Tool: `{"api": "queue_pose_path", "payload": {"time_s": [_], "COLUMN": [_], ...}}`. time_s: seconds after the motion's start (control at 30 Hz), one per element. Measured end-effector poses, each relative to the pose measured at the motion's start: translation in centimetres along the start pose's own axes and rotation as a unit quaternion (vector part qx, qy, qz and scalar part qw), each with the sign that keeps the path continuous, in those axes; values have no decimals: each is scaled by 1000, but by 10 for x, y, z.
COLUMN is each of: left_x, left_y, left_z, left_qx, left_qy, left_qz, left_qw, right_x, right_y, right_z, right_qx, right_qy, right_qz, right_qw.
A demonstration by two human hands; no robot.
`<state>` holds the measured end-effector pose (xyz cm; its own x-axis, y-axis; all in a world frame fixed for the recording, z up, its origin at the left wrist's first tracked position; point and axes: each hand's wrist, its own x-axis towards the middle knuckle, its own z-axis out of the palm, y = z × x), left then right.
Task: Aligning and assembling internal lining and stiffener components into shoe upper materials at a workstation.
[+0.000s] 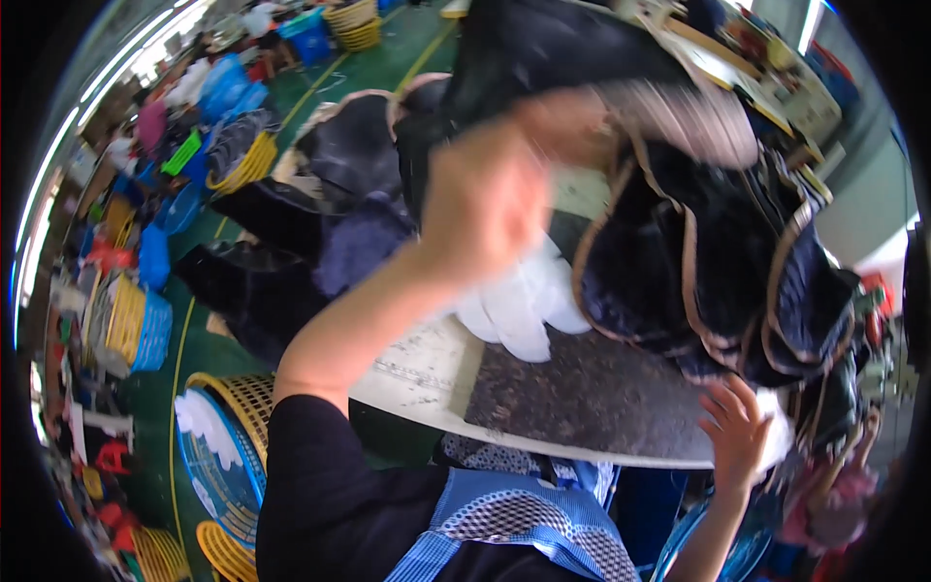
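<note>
My left hand [495, 194] is raised across the table and smeared by motion. It appears closed on a black boot upper [562, 58] with a beige edge, also blurred. Low on the right, my right hand [737, 427] has its fingers spread and holds nothing, beside the table's near edge and a white thing I cannot make out. Several dark fur-lined boot uppers [727, 252] with beige edging stand overlapped above that hand. More black uppers [262, 291] lie at the left of the table. Thin white rounded pieces [529, 306] are fanned out in the middle.
A dark mat [582, 393] covers part of the pale tabletop [422, 364]. Left of me stands a yellow and blue basket [257, 412] with white pieces inside. Yellow and blue baskets [141, 325] line the green floor farther left. Another person [839, 500] is at the lower right.
</note>
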<state>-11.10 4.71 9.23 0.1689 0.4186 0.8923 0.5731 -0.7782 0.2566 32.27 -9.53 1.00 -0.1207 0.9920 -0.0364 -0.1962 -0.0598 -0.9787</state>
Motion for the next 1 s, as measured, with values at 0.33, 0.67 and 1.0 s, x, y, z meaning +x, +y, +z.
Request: {"api": "queue_pose_path", "payload": {"time_s": [0.33, 0.67, 1.0], "left_x": [-207, -155, -179], "left_y": [172, 137, 132], "left_z": [115, 94, 81], "left_qx": [-208, -208, -319], "left_qy": [-428, -247, -351], "left_qz": [-11, -112, -97], "left_qw": [880, 940, 875], "right_x": [-12, 53, 56], "right_y": [32, 27, 25], "right_z": [-28, 58, 42], "right_qx": [-451, -196, -492], "right_qy": [193, 110, 135], "right_qz": [-109, -7, -260], "right_qw": [865, 974, 820]}}
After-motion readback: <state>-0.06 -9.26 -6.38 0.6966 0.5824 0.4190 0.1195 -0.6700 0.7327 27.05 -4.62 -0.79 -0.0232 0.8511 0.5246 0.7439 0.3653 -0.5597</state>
